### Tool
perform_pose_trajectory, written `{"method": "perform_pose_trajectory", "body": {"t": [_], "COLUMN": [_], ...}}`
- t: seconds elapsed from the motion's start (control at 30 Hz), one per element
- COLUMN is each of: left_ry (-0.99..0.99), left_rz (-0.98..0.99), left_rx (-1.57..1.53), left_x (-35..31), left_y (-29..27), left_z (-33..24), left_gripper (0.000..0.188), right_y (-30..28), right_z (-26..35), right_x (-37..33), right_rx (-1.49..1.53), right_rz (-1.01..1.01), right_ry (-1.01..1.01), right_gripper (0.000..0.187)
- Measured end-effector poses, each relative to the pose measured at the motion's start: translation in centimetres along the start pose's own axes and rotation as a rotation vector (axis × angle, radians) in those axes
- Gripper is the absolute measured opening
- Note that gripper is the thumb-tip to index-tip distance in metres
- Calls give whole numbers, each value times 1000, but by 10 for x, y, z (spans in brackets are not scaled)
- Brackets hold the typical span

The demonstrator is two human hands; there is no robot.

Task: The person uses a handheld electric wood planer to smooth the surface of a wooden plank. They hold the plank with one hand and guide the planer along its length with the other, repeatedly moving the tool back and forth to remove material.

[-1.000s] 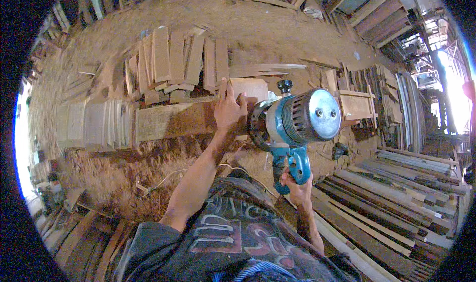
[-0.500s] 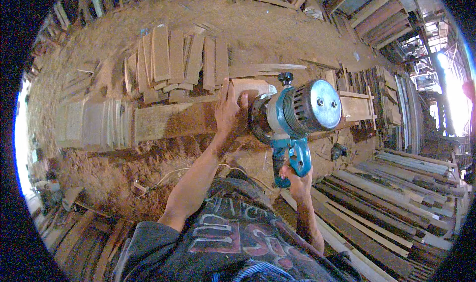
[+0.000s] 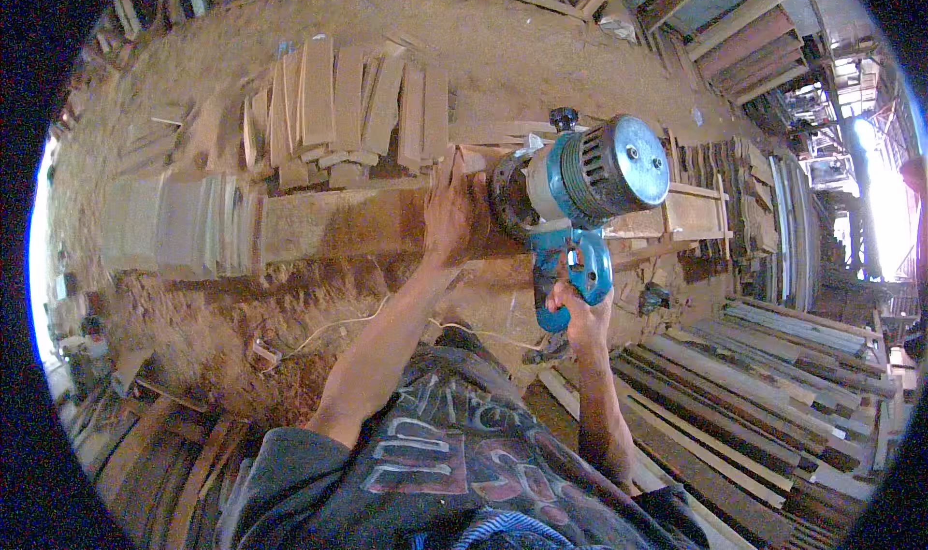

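Observation:
In my right hand [image 3: 584, 316] is the handle of a blue wood router [image 3: 578, 178], the fingers wrapped round it. The router's round motor housing tilts to the right, and its dark base faces left, against a short wooden piece [image 3: 483, 157]. My left hand [image 3: 449, 212] grips that piece just left of the router's base, fingers reaching toward its far edge. Much of the piece is hidden by the hand and the router. Beneath both hands runs a long wooden beam [image 3: 338, 226]. The router's bit is hidden.
Flat boards [image 3: 203, 226] stand in a row at the beam's left end. More cut boards [image 3: 333, 105] lie beyond it. A pale cord [image 3: 329, 330] crosses the sawdust-covered ground near me. Long planks [image 3: 715, 395] are stacked at the near right.
The router has moved slightly away from me, and its motor end is turned further up and away. My right hand has moved with it. My left hand stays on the wooden piece.

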State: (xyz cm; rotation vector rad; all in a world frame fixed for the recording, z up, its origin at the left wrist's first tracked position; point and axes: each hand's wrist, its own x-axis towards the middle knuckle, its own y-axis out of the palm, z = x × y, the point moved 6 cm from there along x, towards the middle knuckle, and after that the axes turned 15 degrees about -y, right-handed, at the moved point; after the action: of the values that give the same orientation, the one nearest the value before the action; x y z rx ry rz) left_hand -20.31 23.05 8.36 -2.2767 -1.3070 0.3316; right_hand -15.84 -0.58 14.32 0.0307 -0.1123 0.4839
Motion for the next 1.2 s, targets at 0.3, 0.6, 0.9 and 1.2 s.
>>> {"method": "perform_pose_trajectory", "body": {"t": [0.3, 0.6, 0.9, 1.2], "left_ry": [-91, -10, -181, -171], "left_rz": [51, 3, 87, -35], "left_rx": [72, 72, 149, 131], "left_x": [2, 2, 7, 10], "left_y": [7, 15, 24, 23], "left_z": [1, 12, 29, 29], "left_gripper": [60, 60, 55, 58], "right_y": [11, 17, 36, -10], "right_z": [-1, -10, -14, -10], "right_x": [28, 51, 87, -3], "right_rx": [53, -49, -79, -147], "right_rz": [15, 90, 106, 27], "right_ry": [-26, -80, -112, 3], "right_gripper": [9, 3, 5, 20]}}
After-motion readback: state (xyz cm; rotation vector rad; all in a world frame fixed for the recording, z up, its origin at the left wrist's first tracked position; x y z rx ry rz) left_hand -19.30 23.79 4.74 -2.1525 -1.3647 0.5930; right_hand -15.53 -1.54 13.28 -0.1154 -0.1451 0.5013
